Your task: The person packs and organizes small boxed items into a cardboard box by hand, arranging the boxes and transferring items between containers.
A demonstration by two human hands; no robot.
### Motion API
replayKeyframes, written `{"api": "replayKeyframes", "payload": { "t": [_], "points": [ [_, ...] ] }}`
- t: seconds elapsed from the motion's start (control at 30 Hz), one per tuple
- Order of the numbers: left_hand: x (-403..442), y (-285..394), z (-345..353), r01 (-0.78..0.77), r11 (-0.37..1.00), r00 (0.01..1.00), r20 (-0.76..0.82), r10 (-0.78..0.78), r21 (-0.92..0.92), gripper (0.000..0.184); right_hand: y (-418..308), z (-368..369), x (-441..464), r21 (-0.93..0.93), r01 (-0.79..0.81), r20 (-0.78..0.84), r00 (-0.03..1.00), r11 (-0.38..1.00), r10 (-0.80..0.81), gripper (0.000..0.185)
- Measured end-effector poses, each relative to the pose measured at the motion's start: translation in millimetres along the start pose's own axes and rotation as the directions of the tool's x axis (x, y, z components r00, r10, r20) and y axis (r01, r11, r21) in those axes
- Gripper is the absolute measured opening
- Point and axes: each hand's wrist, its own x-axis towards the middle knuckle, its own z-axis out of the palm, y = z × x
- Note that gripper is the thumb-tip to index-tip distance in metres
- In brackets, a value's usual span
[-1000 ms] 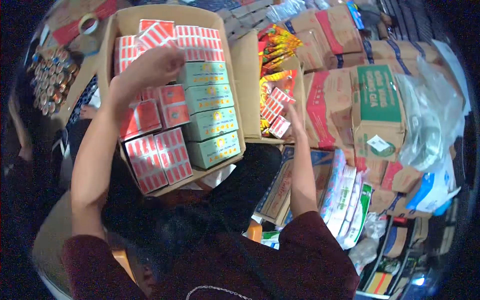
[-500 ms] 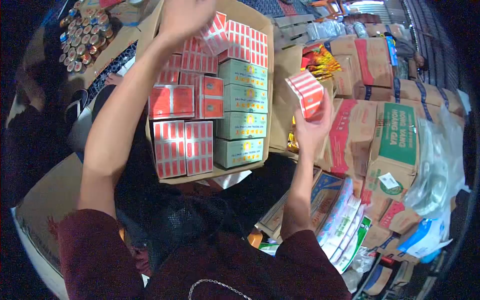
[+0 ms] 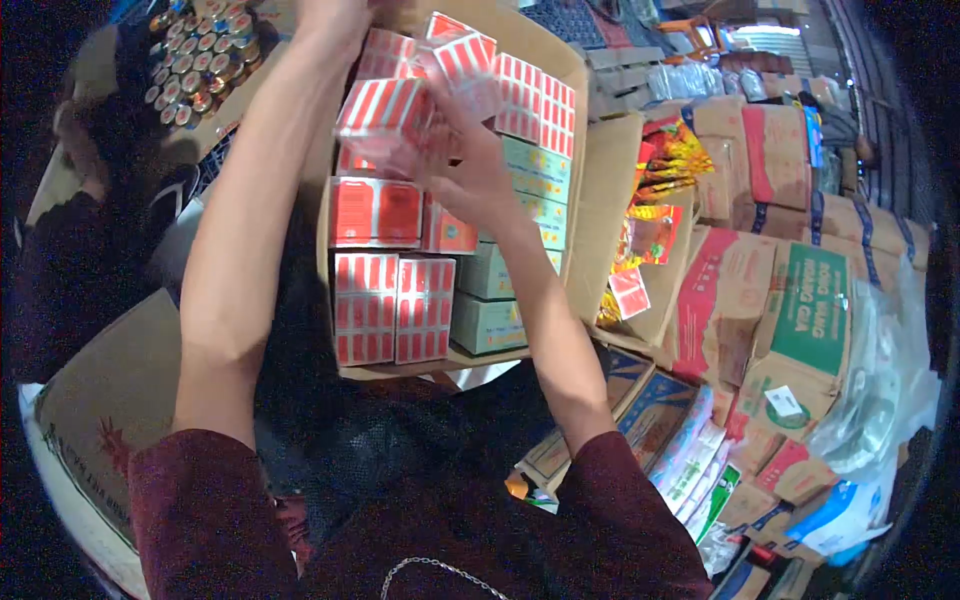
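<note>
An open cardboard carton [image 3: 572, 100] in front of me holds shrink-wrapped packs of small red-and-white boxes [image 3: 365, 308] and a column of pale green boxes [image 3: 492, 325]. Over its left half, my right hand [image 3: 468, 165] is closed against the side of a striped red-and-white pack [image 3: 385, 112], which sits tilted and blurred; the fingertips are partly smeared. Another wrapped pack [image 3: 465, 62] leans just beyond those fingers. My left hand [image 3: 335, 14] is at the carton's far left corner, its fingers cut off by the top edge of the view.
To the right, a second open carton [image 3: 612, 200] holds red-and-yellow packets [image 3: 655, 232] and a small red-and-white pack [image 3: 630, 292]. Stacked cartons [image 3: 720, 290] and plastic bags [image 3: 870, 390] lie beyond. Several jars [image 3: 205, 65] stand at upper left. Another person's arm [image 3: 85, 150] shows at left.
My right hand has moved left from beside the second carton, where it held a red-and-white pack, to the packs in the front carton. My left hand has shifted toward its far left corner.
</note>
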Motion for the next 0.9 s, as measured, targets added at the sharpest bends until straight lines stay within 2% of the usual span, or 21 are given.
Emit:
{"api": "replayKeyframes", "payload": {
  "t": [0.03,0.07,0.1,0.13,0.17,0.2,0.23,0.33,0.43,0.5,0.53,0.57,0.67,0.7,0.8,0.83,0.9],
  "points": [
    [4,2,-9,0.161,0.969,0.968,0.222,-0.117,-0.189,0.009,1,1,3,0.009,0.0,0.011,1.0,1.0,0.0,0.081],
    [0,7,-11,0.346,0.879,0.876,0.448,-0.177,-0.329,0.01,-4,-3,8,-0.053,0.051,0.036,0.998,0.997,-0.049,0.08],
    [-4,8,-8,0.345,0.88,0.88,0.438,-0.182,-0.327,0.01,-10,-7,10,-0.113,0.097,0.059,0.994,0.989,-0.091,0.079],
    [-7,2,2,0.19,0.971,0.961,0.229,-0.155,-0.141,0.011,-13,-9,8,-0.176,0.137,0.078,0.989,0.975,-0.125,0.078],
    [-13,-2,20,0.065,0.994,0.997,0.033,-0.068,0.083,0.012,-12,-10,7,-0.178,0.128,0.073,0.99,0.976,-0.117,0.078],
    [-15,-4,30,-0.026,0.947,0.989,-0.131,0.072,0.321,0.014,-10,-13,9,-0.222,0.155,0.082,0.987,0.963,-0.14,0.078],
    [-13,-6,31,-0.025,0.948,0.99,-0.126,0.068,0.317,0.014,-8,-16,13,-0.265,0.183,0.094,0.982,0.947,-0.164,0.078],
    [-10,-4,26,0.094,0.95,0.994,-0.073,-0.075,0.296,0.018,-9,-17,14,-0.362,0.217,0.093,0.976,0.907,-0.196,0.077],
    [-15,-2,29,0.042,0.934,0.995,-0.103,-0.005,0.355,0.02,-14,-14,15,-0.471,0.23,0.077,0.972,0.851,-0.22,0.075],
    [-16,-4,32,0.016,0.927,0.993,-0.117,0.03,0.376,0.021,-17,-13,16,-0.12,-0.061,-0.058,0.997,0.991,0.054,0.066],
    [-16,-4,33,0.007,0.936,0.993,-0.11,0.035,0.352,0.022,-17,-12,17,0.075,-0.195,-0.083,0.976,0.978,0.201,0.062],
    [-15,-4,32,-0.004,0.944,0.994,-0.105,0.042,0.331,0.022,-17,-13,20,0.075,-0.189,-0.077,0.978,0.979,0.195,0.062],
    [-13,-1,25,-0.016,0.949,0.992,-0.111,0.053,0.313,0.024,-10,-20,21,0.524,-0.289,-0.088,0.917,0.801,0.388,0.046],
    [-10,-2,25,-0.016,0.949,0.993,-0.106,0.052,0.314,0.024,-6,-18,22,0.526,-0.29,-0.093,0.915,0.8,0.393,0.046],
    [-18,-3,37,-0.009,0.94,0.992,-0.113,0.05,0.341,0.024,8,2,30,0.111,-0.11,-0.222,0.966,0.988,0.132,0.037],
    [-25,-1,41,-0.001,0.929,0.989,-0.135,0.056,0.371,0.025,10,13,29,0.109,-0.11,-0.227,0.965,0.988,0.132,0.037],
    [-27,-2,45,0.007,0.916,0.987,-0.151,0.059,0.402,0.025,14,40,28,-0.235,0.016,-0.424,0.898,0.972,-0.117,0.035]
  ]
}}
